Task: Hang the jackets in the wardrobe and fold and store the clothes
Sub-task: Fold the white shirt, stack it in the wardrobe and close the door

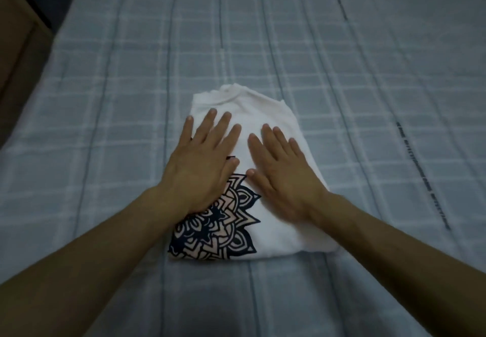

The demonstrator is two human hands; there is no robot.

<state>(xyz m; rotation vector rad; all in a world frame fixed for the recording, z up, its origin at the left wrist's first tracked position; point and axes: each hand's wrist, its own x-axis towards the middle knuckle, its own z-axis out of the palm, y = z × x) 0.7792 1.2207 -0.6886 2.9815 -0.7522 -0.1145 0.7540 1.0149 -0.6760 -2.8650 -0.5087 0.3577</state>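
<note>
A white T-shirt lies folded into a compact rectangle in the middle of the bed, collar at the far end. A dark blue and pink mandala print shows on its near left part. My left hand rests flat on the shirt's left half, fingers spread, partly covering the print. My right hand lies flat on the right half, fingers apart and pointing away from me. Neither hand grips the cloth. No jacket or wardrobe is in view.
The bed is covered with a light blue checked sheet that fills nearly the whole view. A brown wooden piece of furniture stands beyond the bed's left edge, with dark floor behind it.
</note>
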